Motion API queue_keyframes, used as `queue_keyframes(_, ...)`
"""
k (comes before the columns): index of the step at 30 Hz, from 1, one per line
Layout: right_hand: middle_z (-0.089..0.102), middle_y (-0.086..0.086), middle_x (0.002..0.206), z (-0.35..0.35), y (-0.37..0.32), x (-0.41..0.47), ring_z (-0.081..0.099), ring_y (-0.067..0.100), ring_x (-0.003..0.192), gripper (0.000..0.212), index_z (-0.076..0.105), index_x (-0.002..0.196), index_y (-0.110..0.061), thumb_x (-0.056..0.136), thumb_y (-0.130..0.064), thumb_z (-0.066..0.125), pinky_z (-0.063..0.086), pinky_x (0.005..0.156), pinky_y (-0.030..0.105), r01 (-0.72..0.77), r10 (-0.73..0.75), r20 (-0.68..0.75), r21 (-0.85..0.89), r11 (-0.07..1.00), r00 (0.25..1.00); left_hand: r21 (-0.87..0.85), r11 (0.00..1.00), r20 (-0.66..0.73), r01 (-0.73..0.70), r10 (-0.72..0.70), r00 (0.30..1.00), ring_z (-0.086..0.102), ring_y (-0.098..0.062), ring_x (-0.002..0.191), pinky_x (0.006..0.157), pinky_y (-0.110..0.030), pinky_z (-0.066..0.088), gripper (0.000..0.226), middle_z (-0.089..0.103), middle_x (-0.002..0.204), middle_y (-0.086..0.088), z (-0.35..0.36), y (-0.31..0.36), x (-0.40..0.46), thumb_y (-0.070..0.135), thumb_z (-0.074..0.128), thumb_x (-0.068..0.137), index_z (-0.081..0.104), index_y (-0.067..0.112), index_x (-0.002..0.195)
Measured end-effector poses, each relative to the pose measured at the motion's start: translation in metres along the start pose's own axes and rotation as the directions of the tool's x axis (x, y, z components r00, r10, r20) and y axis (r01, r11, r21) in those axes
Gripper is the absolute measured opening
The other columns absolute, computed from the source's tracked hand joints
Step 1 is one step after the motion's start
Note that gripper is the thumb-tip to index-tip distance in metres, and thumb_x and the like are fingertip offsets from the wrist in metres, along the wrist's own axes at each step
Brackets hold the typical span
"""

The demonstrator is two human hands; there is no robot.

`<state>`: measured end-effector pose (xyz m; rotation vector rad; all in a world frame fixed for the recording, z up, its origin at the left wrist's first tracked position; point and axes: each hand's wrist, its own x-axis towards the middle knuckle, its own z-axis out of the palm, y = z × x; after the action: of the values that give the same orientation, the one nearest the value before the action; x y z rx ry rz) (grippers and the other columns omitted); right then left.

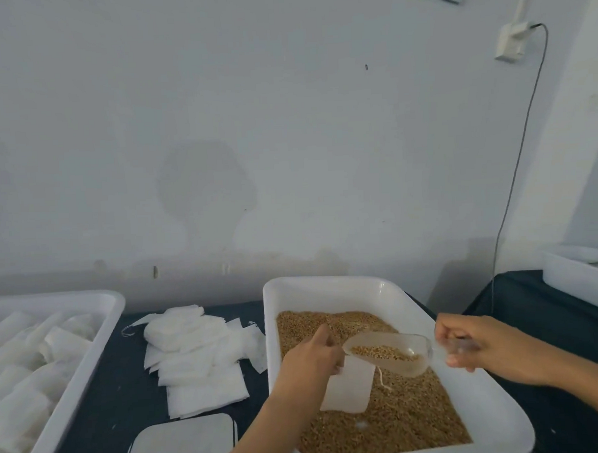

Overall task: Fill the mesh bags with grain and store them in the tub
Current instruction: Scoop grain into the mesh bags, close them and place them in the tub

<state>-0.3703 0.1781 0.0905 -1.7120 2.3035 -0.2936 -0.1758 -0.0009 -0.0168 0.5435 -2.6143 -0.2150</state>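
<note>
The left tub point(56, 356) and right-hand tub point(580, 272) are cut off by the edges; the scoop handle point(462, 347) is blurred.

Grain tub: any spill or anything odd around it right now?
No spill visible outside the grain tub. The empty mesh bags lie in a loose, untidy heap beside it. Nothing else stands out.

My left hand point(313, 354) reaches forward from the lower middle, forearm bare, fingers curled and pinching at the top. My right hand point(474, 343) comes in from the right edge, wrist bent inward, fingers curled around what it grips.
</note>
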Motion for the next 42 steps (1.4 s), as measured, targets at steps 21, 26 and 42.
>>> queue_keyframes(21, 0.053, -0.006, 0.07, -0.026, -0.017, 0.018, 0.053, 0.008, 0.064, 0.015, 0.052, 0.083, -0.021, 0.087, -0.017, 0.065, 0.046, 0.069, 0.025, -0.021, 0.021, 0.17, -0.002, 1.0, 0.985, 0.019, 0.999, 0.073, 0.03, -0.031, 0.997, 0.052, -0.02, 0.101, 0.077, -0.025, 0.037, 0.02, 0.056, 0.111, -0.006, -0.005, 0.004, 0.003, 0.022, 0.056, 0.093, 0.059, 0.008, 0.107)
queue_keyframes(26, 0.055, -0.008, 0.069, -0.027, -0.017, 0.022, 0.055, 0.009, 0.065, 0.014, 0.052, 0.083, -0.019, 0.087, -0.017, 0.065, 0.048, 0.072, 0.029, -0.025, 0.022, 0.196, 0.011, 1.0, 0.98, 0.032, 0.999, 0.065, 0.016, -0.018, 0.998, 0.053, -0.019, 0.102, 0.08, -0.026, 0.04, 0.017, 0.057, 0.111, -0.005, -0.004, 0.003, 0.003, 0.018, 0.053, 0.094, 0.061, 0.009, 0.106)
queue_keyframes(42, 0.064, -0.004, 0.076, -0.045, -0.046, 0.04, 0.057, 0.007, 0.062, 0.015, 0.053, 0.08, -0.022, 0.087, -0.022, 0.066, 0.044, 0.068, 0.028, -0.048, 0.123, 0.342, -0.222, 0.974, 0.932, 0.02, 0.999, 0.04, -0.042, 0.042, 0.998, 0.052, -0.018, 0.102, 0.084, -0.028, 0.043, 0.018, 0.057, 0.109, -0.003, -0.003, 0.002, 0.002, 0.023, 0.058, 0.092, 0.062, 0.011, 0.104)
